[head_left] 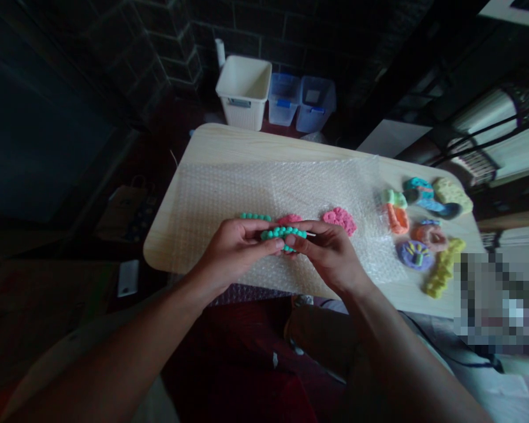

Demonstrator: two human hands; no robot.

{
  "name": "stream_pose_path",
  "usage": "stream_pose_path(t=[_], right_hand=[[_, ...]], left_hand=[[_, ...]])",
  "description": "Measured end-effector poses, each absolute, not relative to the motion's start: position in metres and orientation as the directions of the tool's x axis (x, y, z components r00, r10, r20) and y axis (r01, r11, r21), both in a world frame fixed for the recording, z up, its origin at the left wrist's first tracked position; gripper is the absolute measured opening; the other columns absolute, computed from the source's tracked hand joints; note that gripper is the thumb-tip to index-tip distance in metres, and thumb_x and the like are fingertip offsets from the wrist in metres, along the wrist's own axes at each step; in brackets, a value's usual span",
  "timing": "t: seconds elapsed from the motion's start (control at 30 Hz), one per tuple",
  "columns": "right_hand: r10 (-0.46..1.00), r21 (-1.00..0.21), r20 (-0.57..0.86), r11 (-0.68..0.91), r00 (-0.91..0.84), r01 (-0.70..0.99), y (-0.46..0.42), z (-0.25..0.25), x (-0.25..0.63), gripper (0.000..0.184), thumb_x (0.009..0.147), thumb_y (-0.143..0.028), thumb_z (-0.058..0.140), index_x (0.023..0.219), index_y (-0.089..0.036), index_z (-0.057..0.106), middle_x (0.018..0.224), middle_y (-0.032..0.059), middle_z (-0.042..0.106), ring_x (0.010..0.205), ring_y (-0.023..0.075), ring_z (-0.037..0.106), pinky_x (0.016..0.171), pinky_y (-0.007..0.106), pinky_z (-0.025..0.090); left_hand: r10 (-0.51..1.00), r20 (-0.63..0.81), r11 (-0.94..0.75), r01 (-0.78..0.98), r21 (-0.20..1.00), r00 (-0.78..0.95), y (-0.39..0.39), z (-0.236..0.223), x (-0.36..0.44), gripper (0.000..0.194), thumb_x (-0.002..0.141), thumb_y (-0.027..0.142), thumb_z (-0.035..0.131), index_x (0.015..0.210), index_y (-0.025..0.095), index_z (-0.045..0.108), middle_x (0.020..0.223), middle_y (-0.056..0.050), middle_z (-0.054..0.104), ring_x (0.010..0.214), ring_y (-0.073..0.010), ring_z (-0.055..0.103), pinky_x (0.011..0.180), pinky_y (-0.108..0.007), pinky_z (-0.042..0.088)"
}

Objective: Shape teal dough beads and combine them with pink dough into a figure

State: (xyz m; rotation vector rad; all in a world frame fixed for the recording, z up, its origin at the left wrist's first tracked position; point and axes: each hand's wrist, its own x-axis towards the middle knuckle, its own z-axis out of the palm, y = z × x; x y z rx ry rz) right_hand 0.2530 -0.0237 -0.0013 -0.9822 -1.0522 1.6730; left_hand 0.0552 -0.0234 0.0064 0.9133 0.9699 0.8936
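Note:
Above the bubble wrap, my left hand point(233, 252) and my right hand point(334, 254) meet with thumbs and fingers closed on a teal piece made of small round balls point(286, 233). Its balls run in rows between my fingertips; part of it is hidden by my thumbs. A thin white strip point(311, 235) sticks out by my right fingers. Just beyond my left fingers a row of similar teal balls point(255, 217) shows. Right behind the held piece is a pink lump point(290, 219), partly covered by my hands. A bumpy pink cluster point(340, 221) lies beyond my right hand.
Bubble wrap point(229, 182) covers much of the pale wooden table point(242, 141). At the right lie several colourful soft-looking pieces, among them a purple disc point(415, 255) and a yellow strip point(443, 270). Past the far edge stand a white bin point(245, 88) and two clear tubs point(316, 106).

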Motion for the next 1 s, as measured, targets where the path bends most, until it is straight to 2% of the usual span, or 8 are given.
stream_pose_path(t=[0.13,0.3,0.4,0.5,0.63,0.83,1.0], right_hand=[[0.95,-0.932,-0.171,-0.242,-0.261,-0.27,-0.023,-0.001,0.25,0.023,0.077,-0.033,0.098,0.097,-0.025,0.089,0.094,0.0039,0.082,0.075,0.014,0.073,0.064,0.024,0.062],[0.967,-0.943,-0.156,-0.206,-0.2,-0.262,-0.024,-0.005,0.247,0.018,0.077,-0.032,0.098,0.088,-0.023,0.088,0.082,0.0018,0.079,0.067,0.0116,0.067,0.06,0.023,0.058],[0.971,-0.946,-0.153,-0.197,-0.182,-0.258,-0.024,-0.006,0.247,0.019,0.076,-0.033,0.099,0.085,-0.023,0.087,0.08,0.001,0.077,0.065,0.0104,0.065,0.059,0.022,0.056],[0.965,-0.942,-0.162,-0.213,-0.205,-0.259,-0.024,-0.004,0.247,0.018,0.079,-0.035,0.097,0.087,-0.023,0.087,0.086,0.0022,0.078,0.072,0.0126,0.068,0.062,0.024,0.058],[0.96,-0.937,-0.181,-0.234,-0.214,-0.259,-0.025,-0.002,0.248,0.019,0.08,-0.038,0.096,0.09,-0.024,0.088,0.094,0.0035,0.079,0.076,0.0146,0.071,0.062,0.026,0.06],[0.958,-0.94,-0.159,-0.221,-0.239,-0.261,-0.024,-0.001,0.25,0.02,0.079,-0.034,0.096,0.097,-0.027,0.089,0.09,0.0026,0.08,0.076,0.0151,0.072,0.062,0.025,0.061],[0.961,-0.936,-0.16,-0.22,-0.226,-0.273,-0.025,-0.001,0.247,0.023,0.075,-0.033,0.099,0.094,-0.025,0.089,0.084,0.0029,0.081,0.069,0.0132,0.07,0.06,0.023,0.06]], left_hand=[[0.921,-0.265,0.325,-0.188,0.927,0.284,-0.024,0.003,0.055,0.037,0.079,0.034,0.094,0.11,0.015,0.086,0.106,-0.012,0.086,0.098,-0.0272,0.081,0.089,-0.039,0.066],[0.946,-0.202,0.237,-0.115,0.965,0.252,-0.025,-0.001,0.058,0.034,0.082,0.031,0.092,0.112,0.017,0.086,0.105,-0.01,0.086,0.09,-0.0243,0.082,0.082,-0.034,0.067],[0.945,-0.191,0.237,-0.152,0.96,0.264,-0.025,0.0,0.058,0.03,0.081,0.031,0.092,0.109,0.019,0.087,0.104,-0.009,0.087,0.089,-0.0225,0.082,0.081,-0.032,0.066],[0.944,-0.215,0.265,-0.188,0.946,0.249,-0.025,0.003,0.058,0.029,0.082,0.033,0.092,0.107,0.02,0.088,0.103,-0.009,0.087,0.089,-0.0215,0.081,0.083,-0.032,0.066],[0.944,-0.212,0.267,-0.204,0.942,0.254,-0.025,0.008,0.058,0.025,0.084,0.031,0.091,0.108,0.021,0.088,0.114,-0.009,0.086,0.098,-0.0227,0.081,0.093,-0.035,0.066],[0.929,-0.25,0.32,-0.252,0.913,0.271,-0.025,0.011,0.058,0.029,0.084,0.033,0.091,0.109,0.019,0.088,0.119,-0.012,0.085,0.105,-0.0268,0.081,0.096,-0.04,0.066],[0.942,-0.24,0.29,-0.211,0.933,0.234,-0.026,0.006,0.058,0.036,0.078,0.034,0.096,0.108,0.017,0.088,0.105,-0.011,0.087,0.092,-0.0243,0.081,0.088,-0.037,0.067]])
